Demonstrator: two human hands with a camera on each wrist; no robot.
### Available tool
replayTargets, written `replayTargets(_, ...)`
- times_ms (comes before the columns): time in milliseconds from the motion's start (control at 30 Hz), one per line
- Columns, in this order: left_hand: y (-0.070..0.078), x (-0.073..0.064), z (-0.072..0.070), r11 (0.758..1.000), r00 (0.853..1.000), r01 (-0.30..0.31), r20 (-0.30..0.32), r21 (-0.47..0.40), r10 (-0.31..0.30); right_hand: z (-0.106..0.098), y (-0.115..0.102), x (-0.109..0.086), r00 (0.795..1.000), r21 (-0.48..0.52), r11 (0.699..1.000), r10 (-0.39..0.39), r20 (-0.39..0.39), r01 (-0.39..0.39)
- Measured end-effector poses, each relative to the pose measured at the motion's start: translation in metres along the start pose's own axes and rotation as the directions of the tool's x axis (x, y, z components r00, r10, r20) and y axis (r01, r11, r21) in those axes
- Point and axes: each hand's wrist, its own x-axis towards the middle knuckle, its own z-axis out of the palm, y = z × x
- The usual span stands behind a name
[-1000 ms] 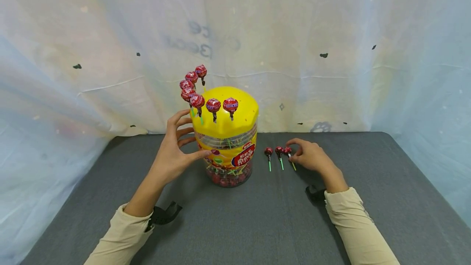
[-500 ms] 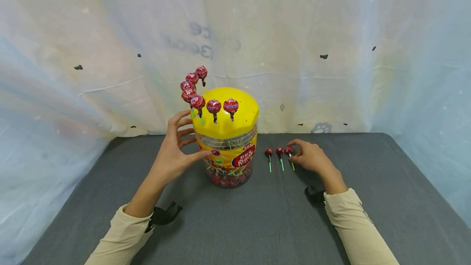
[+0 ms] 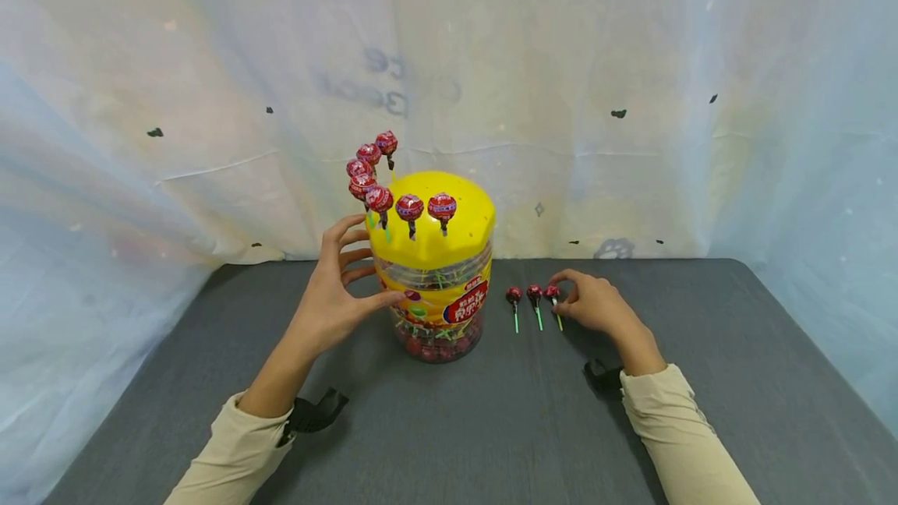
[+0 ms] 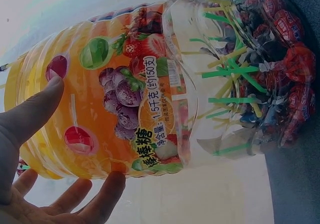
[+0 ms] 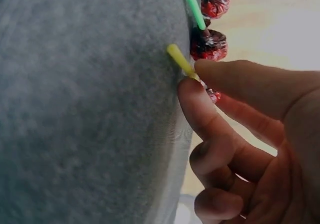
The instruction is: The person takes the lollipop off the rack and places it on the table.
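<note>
A clear plastic candy jar [image 3: 438, 279] with a yellow lid [image 3: 459, 213] and fruit label stands upright on the table. My left hand [image 3: 330, 302] holds its left side, thumb on the label [image 4: 120, 94] and fingers round the far side. Several red-wrapped lollipops [image 3: 410, 209] stick up from the lid along its left and front edge. Right of the jar, three lollipops lie in a row. My right hand [image 3: 596, 304] pinches the rightmost lollipop [image 3: 553, 292] by its yellow stick [image 5: 180, 59] between thumb and index finger. The other two [image 3: 535, 294] [image 3: 514, 296] have green sticks.
More lollipops [image 4: 295, 64] fill the jar's bottom. Small holes dot the lid's right side. A dark grey cloth covers the table [image 3: 456, 435], and a pale patterned curtain [image 3: 533, 61] hangs behind it. Black straps [image 3: 316, 411] hang at both wrists.
The rightmost lollipop's stick has turned slightly, now closer in line with the others. My left hand and the jar stay put. The whole head view has shifted a little downward.
</note>
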Motion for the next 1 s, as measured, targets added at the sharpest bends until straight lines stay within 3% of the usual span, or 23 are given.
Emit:
replayTargets(167, -0.002, 0.001, -0.002, 1.000, 1.000, 0.004, 0.019, -0.031, -0.003, -0.010, -0.006, -0.006, 0.999, 0.012, 1.000, -0.027, -0.020, 0.027)
replayTargets(300, -0.004, 0.002, -0.005, 0.996, 0.999, 0.023, 0.032, -0.082, -0.021, -0.020, -0.020, -0.014, 0.990, 0.065, 0.990, -0.120, -0.068, 0.125)
replayTargets(433, -0.004, 0.003, -0.008, 0.991, 0.998, 0.041, 0.043, -0.129, -0.036, -0.031, -0.042, -0.026, 0.963, 0.183, 0.948, -0.239, -0.121, 0.259)
replayTargets(600, -0.005, 0.005, -0.010, 0.987, 0.998, 0.045, 0.046, -0.154, -0.039, -0.041, -0.072, -0.045, 0.926, 0.310, 0.873, -0.349, -0.145, 0.377)
replayTargets(733, -0.007, 0.005, -0.010, 0.984, 0.998, 0.049, 0.034, -0.172, -0.043, -0.045, -0.090, -0.058, 0.909, 0.376, 0.829, -0.397, -0.124, 0.413)
replayTargets(1000, -0.007, 0.006, -0.008, 0.973, 1.000, 0.018, -0.013, -0.231, -0.022, -0.043, -0.107, -0.071, 0.909, 0.417, 0.812, -0.405, -0.101, 0.408)
